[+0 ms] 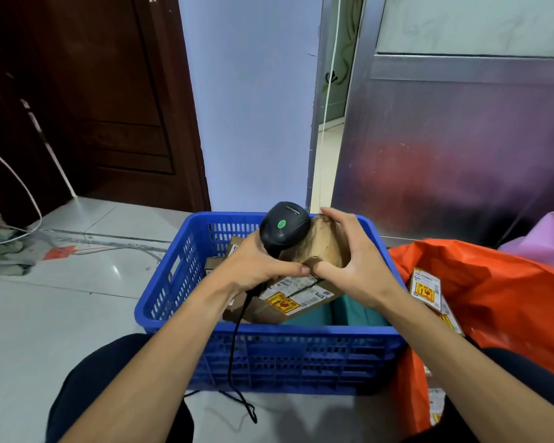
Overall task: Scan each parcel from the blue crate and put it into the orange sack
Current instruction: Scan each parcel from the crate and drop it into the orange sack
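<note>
Left hand (263, 265) clamped on scanner (285, 228), right hand (357, 266) gripping brown parcel (322, 247) over blue crate (269, 330). Risk: scanner very close, label maybe unread; cable (235, 334) may snag crate rim.

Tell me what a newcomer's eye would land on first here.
First, the black scanner with its green light, gripped by the left hand in mid-frame above the blue crate. Right beside it the right hand holds a brown parcel up to the scanner. The bright orange sack lies open at the right, labelled parcels already inside.
</note>
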A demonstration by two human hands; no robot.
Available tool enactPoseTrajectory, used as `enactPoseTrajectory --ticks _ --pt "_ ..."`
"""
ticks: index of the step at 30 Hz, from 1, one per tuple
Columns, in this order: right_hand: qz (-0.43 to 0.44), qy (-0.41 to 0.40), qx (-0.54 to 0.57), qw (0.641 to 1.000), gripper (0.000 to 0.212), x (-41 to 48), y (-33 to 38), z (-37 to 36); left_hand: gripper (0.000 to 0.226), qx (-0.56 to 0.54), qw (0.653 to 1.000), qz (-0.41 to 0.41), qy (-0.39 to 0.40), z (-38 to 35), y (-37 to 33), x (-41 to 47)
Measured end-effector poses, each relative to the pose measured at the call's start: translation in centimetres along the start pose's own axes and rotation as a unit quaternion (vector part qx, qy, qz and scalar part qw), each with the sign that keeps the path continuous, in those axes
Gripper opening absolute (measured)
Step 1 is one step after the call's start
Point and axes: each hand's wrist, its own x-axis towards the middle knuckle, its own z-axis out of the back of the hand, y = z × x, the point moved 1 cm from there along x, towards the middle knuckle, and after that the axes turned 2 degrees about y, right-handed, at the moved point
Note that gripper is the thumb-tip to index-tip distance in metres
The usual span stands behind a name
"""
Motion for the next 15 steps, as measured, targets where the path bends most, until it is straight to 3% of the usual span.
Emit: enactPoseTrajectory --ticks 7,10,12,15 --pt "-0.004 -0.107 0.056 0.993 0.104 2.1 -0.2 -0.7 0.042 -0.021 0.998 -0.044 -0.041 0.7 -1.6 1.4" --pt "-0.057 -0.122 0.132 0.982 0.116 3.0 -0.2 -1.3 0.041 -0.056 0.992 -0.06 -0.101 1.0 -1.8 1.9" --pt "-0.115 -0.068 0.164 0.977 0.123 3.5 -0.7 -2.1 0.043 -0.111 0.979 -0.049 -0.163 1.2 -1.8 2.3" --pt "-0.199 0.086 0.13 0.968 0.133 3.6 -2.1 -4.0 0.042 -0.224 0.944 -0.01 -0.243 2.4 -0.9 3.1"
